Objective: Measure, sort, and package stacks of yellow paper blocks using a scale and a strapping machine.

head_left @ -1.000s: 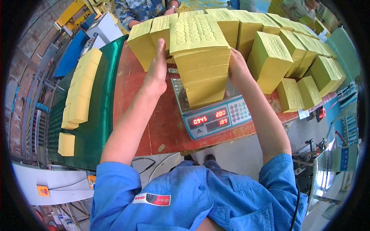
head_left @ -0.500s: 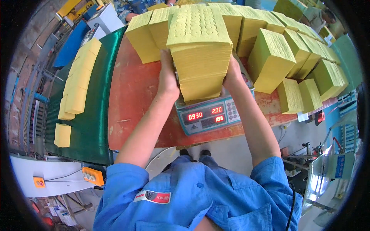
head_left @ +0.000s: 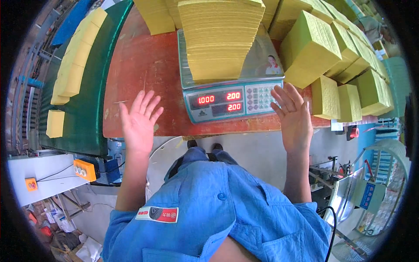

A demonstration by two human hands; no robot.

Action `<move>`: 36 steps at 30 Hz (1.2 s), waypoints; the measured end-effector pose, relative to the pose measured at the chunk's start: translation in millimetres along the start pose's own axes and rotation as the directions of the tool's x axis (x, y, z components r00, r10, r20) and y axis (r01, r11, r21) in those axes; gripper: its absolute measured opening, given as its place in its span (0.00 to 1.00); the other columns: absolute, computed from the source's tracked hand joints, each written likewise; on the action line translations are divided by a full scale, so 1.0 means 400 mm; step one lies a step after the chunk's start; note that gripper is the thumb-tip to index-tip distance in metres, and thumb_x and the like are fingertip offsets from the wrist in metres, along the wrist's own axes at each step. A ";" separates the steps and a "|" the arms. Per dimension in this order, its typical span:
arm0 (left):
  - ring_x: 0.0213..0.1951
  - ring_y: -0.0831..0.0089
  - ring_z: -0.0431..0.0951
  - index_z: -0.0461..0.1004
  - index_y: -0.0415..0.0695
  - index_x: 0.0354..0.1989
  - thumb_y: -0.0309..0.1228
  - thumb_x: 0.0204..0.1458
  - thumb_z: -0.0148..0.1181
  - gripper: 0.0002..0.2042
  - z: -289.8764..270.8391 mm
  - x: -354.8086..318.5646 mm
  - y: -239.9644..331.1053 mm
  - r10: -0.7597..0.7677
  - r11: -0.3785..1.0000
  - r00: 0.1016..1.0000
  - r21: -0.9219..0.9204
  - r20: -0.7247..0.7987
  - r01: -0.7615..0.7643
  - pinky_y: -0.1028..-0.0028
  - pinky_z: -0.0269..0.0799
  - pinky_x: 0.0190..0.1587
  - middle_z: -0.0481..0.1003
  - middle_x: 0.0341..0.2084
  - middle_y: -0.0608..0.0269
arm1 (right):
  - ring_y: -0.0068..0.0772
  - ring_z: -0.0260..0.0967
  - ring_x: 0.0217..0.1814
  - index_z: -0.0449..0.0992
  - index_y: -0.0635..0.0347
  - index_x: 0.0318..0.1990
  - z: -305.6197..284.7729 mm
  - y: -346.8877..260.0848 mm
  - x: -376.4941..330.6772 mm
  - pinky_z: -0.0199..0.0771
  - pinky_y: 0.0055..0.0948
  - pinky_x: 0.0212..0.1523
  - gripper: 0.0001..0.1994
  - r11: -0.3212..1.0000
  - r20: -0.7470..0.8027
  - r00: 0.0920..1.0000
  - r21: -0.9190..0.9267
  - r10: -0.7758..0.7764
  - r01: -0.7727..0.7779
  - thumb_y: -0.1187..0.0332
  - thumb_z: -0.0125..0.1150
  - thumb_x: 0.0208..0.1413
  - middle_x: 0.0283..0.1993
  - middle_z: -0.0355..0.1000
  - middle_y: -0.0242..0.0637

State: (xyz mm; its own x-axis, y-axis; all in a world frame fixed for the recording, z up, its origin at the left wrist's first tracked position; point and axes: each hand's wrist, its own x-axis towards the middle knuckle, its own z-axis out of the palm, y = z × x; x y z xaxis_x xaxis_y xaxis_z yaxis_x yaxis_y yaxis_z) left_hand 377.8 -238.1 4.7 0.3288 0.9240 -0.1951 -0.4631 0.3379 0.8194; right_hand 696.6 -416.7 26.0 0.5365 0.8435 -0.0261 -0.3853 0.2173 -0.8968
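A tall stack of yellow sheets point(head_left: 220, 41) stands on a digital scale point(head_left: 233, 100) with a lit red display and a keypad. Neither hand touches it. My left hand point(head_left: 139, 115), palm up with fingers spread, hovers at the front of the red table, left of the scale. On the other side, my right hand point(head_left: 293, 115) is raised by the keypad's right end, its fingers stretched out and holding nothing. The stack's top runs out of the picture.
Many yellow stacks point(head_left: 310, 48) crowd the right and back of the red table point(head_left: 131, 74). At the left, a green conveyor belt point(head_left: 87, 109) carries a row of yellow blocks point(head_left: 78, 56). Orange switch boxes point(head_left: 84, 170) sit below it. A round wire-guarded machine point(head_left: 393, 161) stands at right.
Both hands have let go of the yellow stack and drawn back toward me, opening out. The stack now rests on the scale, whose displayed figures have changed. The view has tilted lower.
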 end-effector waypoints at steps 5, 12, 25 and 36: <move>0.62 0.54 0.64 0.54 0.37 0.67 0.61 0.61 0.32 0.38 0.078 -0.007 -0.039 -0.032 0.999 0.994 -0.019 0.103 0.035 0.56 0.61 0.61 0.61 0.62 0.44 | 0.45 0.59 0.67 0.57 0.66 0.66 0.006 0.000 -0.014 0.55 0.42 0.65 0.30 0.999 -0.012 1.000 0.042 0.009 -0.008 0.50 0.33 0.68 0.63 0.64 0.52; 0.58 0.56 0.67 0.56 0.37 0.65 0.60 0.62 0.33 0.37 0.133 -0.008 -0.033 -0.019 1.000 0.991 0.018 0.129 0.017 0.57 0.64 0.59 0.64 0.59 0.44 | 0.43 0.63 0.64 0.60 0.69 0.64 -0.029 0.011 -0.025 0.59 0.42 0.63 0.28 0.993 0.005 0.999 0.111 0.035 -0.035 0.53 0.37 0.67 0.60 0.67 0.52; 0.60 0.58 0.65 0.58 0.37 0.64 0.60 0.60 0.37 0.37 0.231 0.134 0.068 0.119 0.979 0.980 0.143 0.160 -0.143 0.59 0.61 0.60 0.65 0.59 0.46 | 0.42 0.65 0.62 0.62 0.71 0.62 -0.026 0.032 0.029 0.62 0.38 0.61 0.26 0.996 0.012 0.997 0.052 0.073 -0.073 0.56 0.39 0.67 0.58 0.69 0.50; 0.56 0.68 0.70 0.65 0.37 0.59 0.47 0.60 0.52 0.27 0.538 0.313 0.253 -0.069 0.941 0.911 0.329 0.406 -0.075 0.69 0.62 0.60 0.72 0.54 0.57 | 0.35 0.54 0.70 0.59 0.63 0.67 0.250 -0.170 0.346 0.54 0.37 0.67 0.29 0.893 0.103 0.939 -0.290 -0.329 0.344 0.51 0.43 0.67 0.69 0.58 0.41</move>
State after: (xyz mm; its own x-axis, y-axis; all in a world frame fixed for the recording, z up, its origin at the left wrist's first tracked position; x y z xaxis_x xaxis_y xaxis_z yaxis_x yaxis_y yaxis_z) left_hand 549.3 -126.9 179.1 0.6658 0.7459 -0.0160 -0.1898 0.1901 0.9632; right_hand 722.0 -265.6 127.7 0.5527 0.7713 0.3157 0.0585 0.3420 -0.9379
